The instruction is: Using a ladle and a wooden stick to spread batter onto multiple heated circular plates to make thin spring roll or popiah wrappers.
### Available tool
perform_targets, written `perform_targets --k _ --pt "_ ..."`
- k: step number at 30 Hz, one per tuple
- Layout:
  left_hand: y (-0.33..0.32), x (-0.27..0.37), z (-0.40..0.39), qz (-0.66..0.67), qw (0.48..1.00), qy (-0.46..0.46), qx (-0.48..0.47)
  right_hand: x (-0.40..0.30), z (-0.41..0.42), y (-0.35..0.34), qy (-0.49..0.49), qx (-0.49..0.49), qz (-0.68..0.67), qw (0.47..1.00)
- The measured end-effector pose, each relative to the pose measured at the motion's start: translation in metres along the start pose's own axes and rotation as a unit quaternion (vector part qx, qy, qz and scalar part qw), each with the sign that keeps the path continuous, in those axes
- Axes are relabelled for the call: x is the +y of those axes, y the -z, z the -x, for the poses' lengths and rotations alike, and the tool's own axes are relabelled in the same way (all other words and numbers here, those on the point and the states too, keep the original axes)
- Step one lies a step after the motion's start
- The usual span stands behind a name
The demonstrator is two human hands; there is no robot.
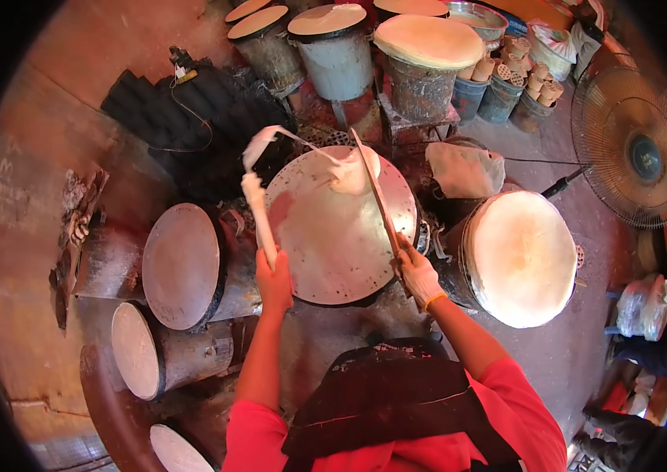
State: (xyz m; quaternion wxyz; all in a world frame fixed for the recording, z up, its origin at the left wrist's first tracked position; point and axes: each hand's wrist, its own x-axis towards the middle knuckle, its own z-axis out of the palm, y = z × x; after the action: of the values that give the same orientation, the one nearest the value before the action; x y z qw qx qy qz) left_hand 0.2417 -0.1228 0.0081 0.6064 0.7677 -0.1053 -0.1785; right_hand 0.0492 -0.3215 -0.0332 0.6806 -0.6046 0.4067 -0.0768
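Observation:
My left hand [274,283] is bare and closed around a light stick [261,221] whose upper end is coated in pale, sticky dough. A stretched strand of dough [263,141] loops from near the stick's tip to a soft lump of dough [352,174] at the far side of a round metal griddle [333,236]. In my right hand [419,272], which wears a light glove, is a long, thin flat blade or stick [376,189]. It slants up across the griddle's right part, and its far portion passes over the dough lump. The griddle's surface shows a reddish patch and dark specks near the rim.
Right of the griddle stands a drum topped by a pale round sheet [522,259]. More round-topped drums [181,265] stand at left and far back [333,59]. Dark cylinders [198,112] lie back left. Buckets of perforated clay-coloured cylinders [501,88] and a large fan [634,147] are at right.

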Motion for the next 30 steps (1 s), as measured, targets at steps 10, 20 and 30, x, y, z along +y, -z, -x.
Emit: perform_targets --k 10,20,30 --pt "0.001 0.017 0.033 0.309 0.917 0.21 -0.136 0.004 -0.03 -0.059 0.003 -0.029 -0.046 0.999" --pt "0.029 0.01 0.054 0.322 0.94 0.099 -0.06 0.014 0.009 -0.062 -0.039 0.001 -0.024 0.999" --pt "0.032 0.016 0.046 0.396 0.894 0.202 -0.051 -0.006 -0.002 -0.058 0.023 -0.001 0.299 0.954"
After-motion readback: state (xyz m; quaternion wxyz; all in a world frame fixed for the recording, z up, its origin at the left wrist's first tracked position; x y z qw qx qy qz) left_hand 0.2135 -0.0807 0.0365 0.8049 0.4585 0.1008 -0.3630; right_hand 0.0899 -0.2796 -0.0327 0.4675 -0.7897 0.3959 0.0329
